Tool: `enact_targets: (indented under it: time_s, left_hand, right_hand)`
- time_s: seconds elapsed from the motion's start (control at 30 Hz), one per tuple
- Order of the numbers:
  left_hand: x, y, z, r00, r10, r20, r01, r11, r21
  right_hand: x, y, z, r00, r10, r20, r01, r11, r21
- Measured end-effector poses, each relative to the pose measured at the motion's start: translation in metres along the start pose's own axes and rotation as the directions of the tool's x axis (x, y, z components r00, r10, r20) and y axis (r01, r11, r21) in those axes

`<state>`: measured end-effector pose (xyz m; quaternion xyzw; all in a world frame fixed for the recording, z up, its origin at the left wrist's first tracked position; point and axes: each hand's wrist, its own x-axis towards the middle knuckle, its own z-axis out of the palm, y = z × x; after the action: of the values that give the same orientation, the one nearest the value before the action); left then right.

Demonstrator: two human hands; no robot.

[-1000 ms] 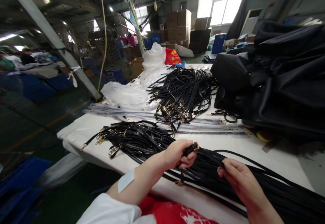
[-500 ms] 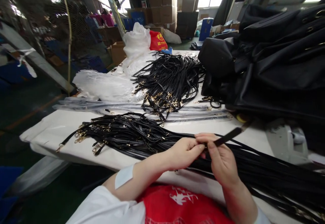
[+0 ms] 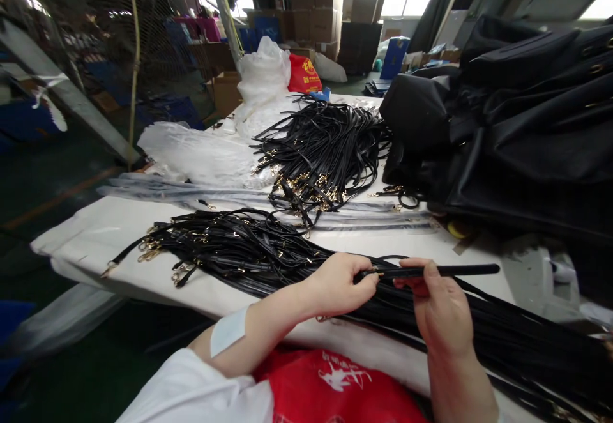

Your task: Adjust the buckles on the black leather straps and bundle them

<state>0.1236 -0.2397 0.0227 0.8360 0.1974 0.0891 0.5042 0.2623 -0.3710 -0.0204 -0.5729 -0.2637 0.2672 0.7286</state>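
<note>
A narrow black strap (image 3: pixel 445 271) stretches level between my hands, just above a long pile of black straps (image 3: pixel 268 253) with gold clasps on the white table (image 3: pixel 90 244). My left hand (image 3: pixel 342 284) pinches the strap's left end, where a small gold fitting shows. Fingers of my right hand (image 3: pixel 438 308) are closed round the strap a little to the right, and its free end sticks out past them to the right.
A second heap of black straps (image 3: pixel 325 148) lies farther back, next to white plastic bags (image 3: pixel 205 154) and flat clear sleeves (image 3: pixel 230 196). Black bags (image 3: pixel 522 110) are stacked at the right. Cardboard boxes (image 3: pixel 316 1) stand behind the table.
My hands came together on one strap and lifted its end from the pile. The strap has since swung from tilted up-right to level, and my right hand slid slightly right along it.
</note>
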Motion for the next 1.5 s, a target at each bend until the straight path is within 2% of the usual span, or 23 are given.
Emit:
enact_targets:
  time_s: [0.23, 0.47, 0.7, 0.87, 0.97, 1.1, 1.2, 1.33, 1.5]
  left_hand:
    - [0.001, -0.005, 0.001, 1.0, 0.009, -0.025, -0.008, 0.999, 0.044]
    - [0.004, -0.005, 0.001, 1.0, -0.01, -0.004, 0.01, 0.999, 0.052]
    - [0.002, -0.005, 0.002, 1.0, -0.013, 0.004, 0.013, 0.999, 0.036]
    - [0.001, -0.005, 0.001, 0.999, -0.019, 0.029, 0.019, 1.0, 0.011]
    - [0.001, -0.004, 0.0, 1.0, -0.015, 0.022, 0.014, 1.0, 0.019]
    - [0.003, -0.003, 0.003, 1.0, -0.019, -0.013, 0.02, 0.997, 0.074]
    - [0.004, -0.003, 0.006, 0.999, -0.024, -0.022, 0.026, 0.993, 0.116]
    - [0.005, -0.003, 0.006, 1.0, -0.028, 0.012, 0.027, 0.995, 0.094]
    - [0.002, -0.001, 0.01, 1.0, -0.013, -0.009, 0.014, 0.989, 0.147]
  right_hand:
    - [-0.001, 0.007, -0.003, 1.0, -0.018, 0.018, 0.02, 0.995, -0.1]
    - [-0.003, 0.016, -0.012, 0.989, -0.151, 0.0, 0.147, 0.963, -0.225]
    - [-0.004, 0.015, -0.013, 0.986, -0.167, -0.007, 0.162, 0.966, -0.203]
    - [-0.002, 0.017, -0.014, 0.981, -0.191, -0.009, 0.183, 0.951, -0.251]
    - [-0.003, 0.015, -0.014, 0.971, -0.24, 0.009, 0.231, 0.922, -0.311]
    - [-0.009, 0.006, -0.008, 0.943, -0.319, 0.1, 0.327, 0.822, -0.467]
    - [-0.013, -0.001, -0.004, 0.932, -0.33, 0.15, 0.359, 0.774, -0.521]
    - [-0.011, -0.004, -0.002, 0.957, -0.25, 0.146, 0.289, 0.83, -0.477]
    - [-0.008, 0.007, -0.008, 0.997, -0.025, 0.078, 0.047, 0.954, -0.295]
